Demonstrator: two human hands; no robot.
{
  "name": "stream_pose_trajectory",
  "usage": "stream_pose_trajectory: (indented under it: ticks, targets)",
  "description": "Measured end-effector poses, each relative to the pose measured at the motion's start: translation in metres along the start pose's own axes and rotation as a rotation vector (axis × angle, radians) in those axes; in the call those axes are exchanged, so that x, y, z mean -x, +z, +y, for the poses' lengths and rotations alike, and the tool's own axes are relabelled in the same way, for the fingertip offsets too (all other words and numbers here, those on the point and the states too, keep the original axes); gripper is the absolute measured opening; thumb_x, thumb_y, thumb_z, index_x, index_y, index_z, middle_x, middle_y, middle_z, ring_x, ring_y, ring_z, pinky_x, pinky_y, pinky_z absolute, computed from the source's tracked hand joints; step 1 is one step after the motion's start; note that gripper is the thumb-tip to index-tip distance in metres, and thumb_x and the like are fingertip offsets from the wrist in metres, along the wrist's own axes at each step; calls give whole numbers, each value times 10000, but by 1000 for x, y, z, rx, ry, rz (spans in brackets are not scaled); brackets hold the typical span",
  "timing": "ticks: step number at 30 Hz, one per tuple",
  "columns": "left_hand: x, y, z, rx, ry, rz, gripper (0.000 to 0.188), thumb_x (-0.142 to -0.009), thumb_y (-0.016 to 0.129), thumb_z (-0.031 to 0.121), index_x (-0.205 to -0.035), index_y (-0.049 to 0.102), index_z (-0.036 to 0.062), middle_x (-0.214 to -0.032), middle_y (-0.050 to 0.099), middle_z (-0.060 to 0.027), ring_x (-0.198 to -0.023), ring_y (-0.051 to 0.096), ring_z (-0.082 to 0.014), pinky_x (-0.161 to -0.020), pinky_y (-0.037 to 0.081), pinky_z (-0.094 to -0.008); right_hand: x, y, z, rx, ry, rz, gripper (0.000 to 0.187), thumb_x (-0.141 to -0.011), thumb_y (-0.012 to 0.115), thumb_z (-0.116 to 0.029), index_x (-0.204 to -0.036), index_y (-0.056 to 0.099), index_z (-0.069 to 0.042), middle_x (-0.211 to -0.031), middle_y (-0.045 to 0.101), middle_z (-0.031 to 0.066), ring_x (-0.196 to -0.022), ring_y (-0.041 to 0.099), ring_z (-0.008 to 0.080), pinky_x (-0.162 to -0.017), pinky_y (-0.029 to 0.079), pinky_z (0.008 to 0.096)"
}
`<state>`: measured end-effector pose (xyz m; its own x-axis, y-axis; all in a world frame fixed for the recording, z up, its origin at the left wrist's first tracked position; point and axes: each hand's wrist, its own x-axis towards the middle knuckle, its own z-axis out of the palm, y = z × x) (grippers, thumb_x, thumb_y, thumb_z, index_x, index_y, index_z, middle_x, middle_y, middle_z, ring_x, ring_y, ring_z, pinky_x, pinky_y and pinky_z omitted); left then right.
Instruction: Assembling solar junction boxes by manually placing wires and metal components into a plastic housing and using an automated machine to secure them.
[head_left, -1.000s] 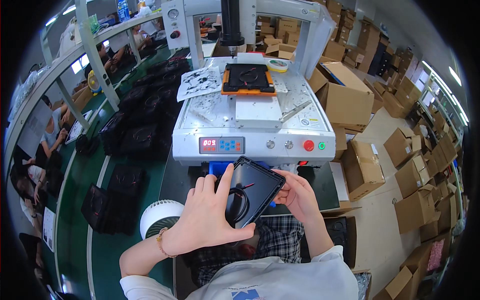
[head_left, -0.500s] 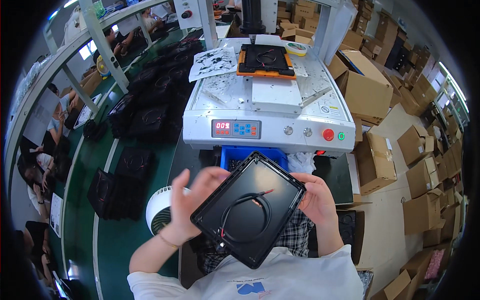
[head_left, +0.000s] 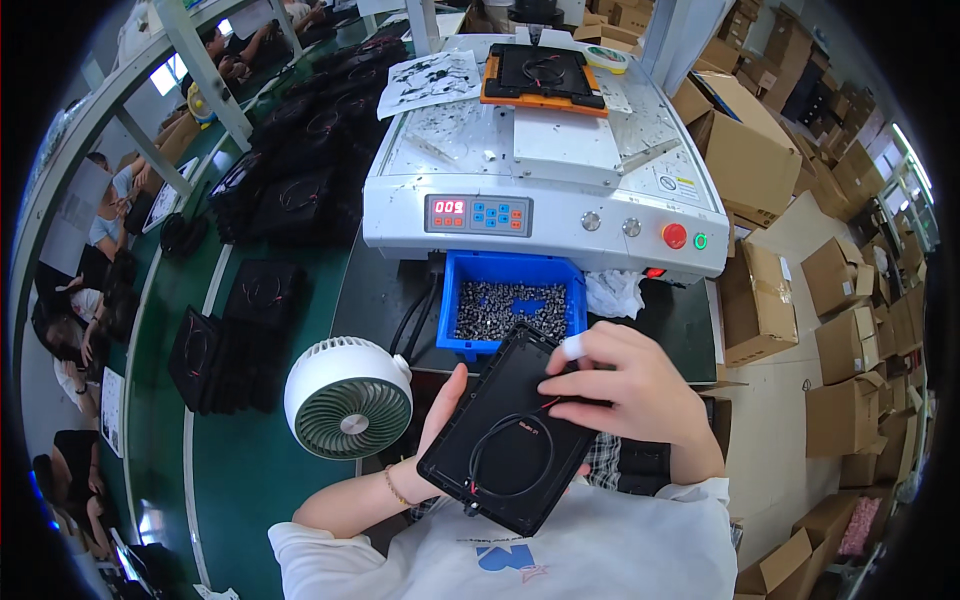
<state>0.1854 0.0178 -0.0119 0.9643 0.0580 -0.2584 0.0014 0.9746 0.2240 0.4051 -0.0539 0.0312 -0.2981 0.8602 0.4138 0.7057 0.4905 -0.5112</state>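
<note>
A flat black rectangular plastic panel (head_left: pixel 505 425) with a looped black wire and a bit of red lead on it is held close to my chest. My left hand (head_left: pixel 440 410) supports it from underneath, thumb up along its left edge. My right hand (head_left: pixel 625 385) rests on the panel's upper right part, fingers curled over the wire, one fingertip wrapped in white tape. Just beyond the panel sits a blue bin (head_left: pixel 510 310) full of small metal screws.
A white machine (head_left: pixel 545 185) with a red display, buttons and an orange jig holding another black panel (head_left: pixel 545 72) stands ahead. A small white fan (head_left: pixel 348 398) sits at my left. Stacks of black panels (head_left: pixel 270 200) line the green belt; cardboard boxes (head_left: pixel 780 290) fill the right. Other people sit far left.
The panel has come down and closer to my chest. My right hand moved from its far edge onto its top face, over the wire. My head has tilted lower.
</note>
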Motion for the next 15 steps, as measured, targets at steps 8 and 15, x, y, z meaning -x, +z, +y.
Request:
stream_pose_trajectory:
  ticks: [8, 15]
  targets:
    - [4, -5, -2, 206, 41, -183, 797, -894, 402, 588, -1490, 252, 81, -1467, 332, -271, -1351, 341, -462, -1103, 286, -596, -13, 4, -5, -236, -40, 76, 176, -739, 758, -14, -855, 642, -77, -859, 686, 30, -780, 639, 215, -704, 486, 309]
    - [10, 8, 25, -211, 444, -178, 888, -816, 475, 547, -1436, 277, -57, -1409, 392, -288, -1214, 513, -389, -1028, 438, -484, 0, -12, -33, -794, -415, 217, 176, -694, 807, 22, -801, 669, 4, -806, 698, 125, -714, 668, 232, -627, 517, 341]
